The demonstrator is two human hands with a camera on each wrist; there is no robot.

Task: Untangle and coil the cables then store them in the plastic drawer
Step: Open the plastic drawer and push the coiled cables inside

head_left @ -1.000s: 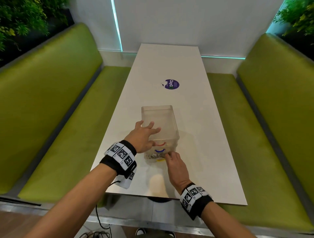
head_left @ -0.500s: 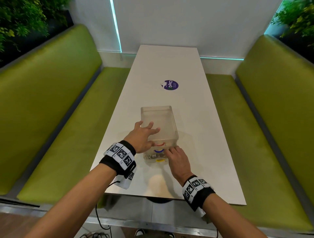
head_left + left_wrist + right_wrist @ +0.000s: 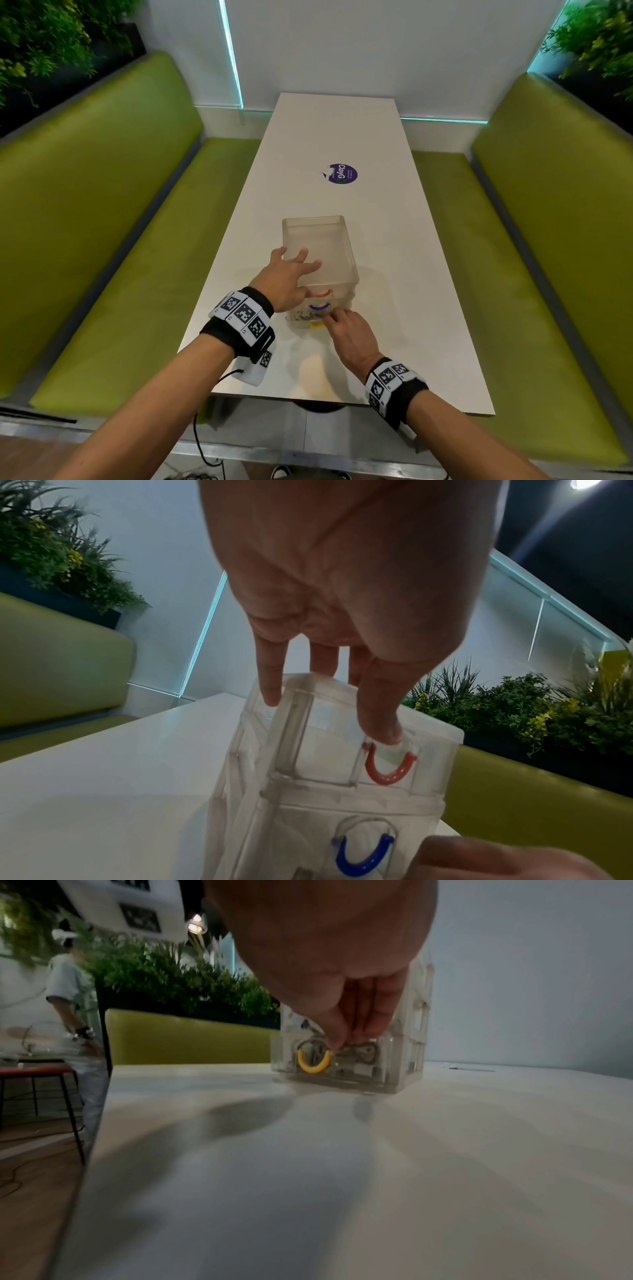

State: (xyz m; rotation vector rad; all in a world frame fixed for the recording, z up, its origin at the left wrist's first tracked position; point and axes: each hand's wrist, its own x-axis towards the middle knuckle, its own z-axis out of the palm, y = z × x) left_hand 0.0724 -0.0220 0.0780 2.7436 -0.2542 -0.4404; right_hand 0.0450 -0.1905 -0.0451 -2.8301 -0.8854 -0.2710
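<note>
A clear plastic drawer unit (image 3: pixel 318 246) stands on the white table (image 3: pixel 411 291), with a red handle (image 3: pixel 388 772), a blue handle (image 3: pixel 363 859) and a yellow handle (image 3: pixel 313 1064) on its three drawers. My left hand (image 3: pixel 298 263) lies spread on top of the unit, its thumb by the red handle. My right hand (image 3: pixel 334 317) touches the front of the bottom drawer with extended fingers, just right of the yellow handle. Grey coiled cables (image 3: pixel 359 1050) show through the bottom drawer's clear front. That drawer sticks out slightly from the unit.
A purple round sticker (image 3: pixel 342 174) lies farther up the table. Green benches (image 3: pixel 120 240) run along both sides. In the right wrist view a person (image 3: pixel 75 993) stands past the table's left edge beside a red stool (image 3: pixel 34 1069).
My right hand has slid forward against the bottom drawer's front, and the drawer has gone further into the unit. My left hand has stayed on top.
</note>
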